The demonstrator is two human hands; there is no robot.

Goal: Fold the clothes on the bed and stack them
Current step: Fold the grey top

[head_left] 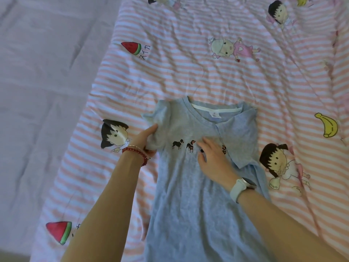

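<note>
Across the bed (pixel 188 59), a pink-striped cartoon quilt (pixel 245 82) is spread, so that a broad, soft surface is given for folding. On it the grey T-shirt (pixel 188 195) is laid face up, collar away from the person, its dog print showing; its right side is already turned in over the chest, presumably to narrow the body. The left sleeve (pixel 160 121) is gripped by the left hand (pixel 145 140), thumb and fingers closed on the cloth, apparently so that this side can be folded in to match. The right hand (pixel 213 157) is laid flat with fingers spread on the chest, seemingly to keep the fold from slipping. No stack is seen yet.
</note>
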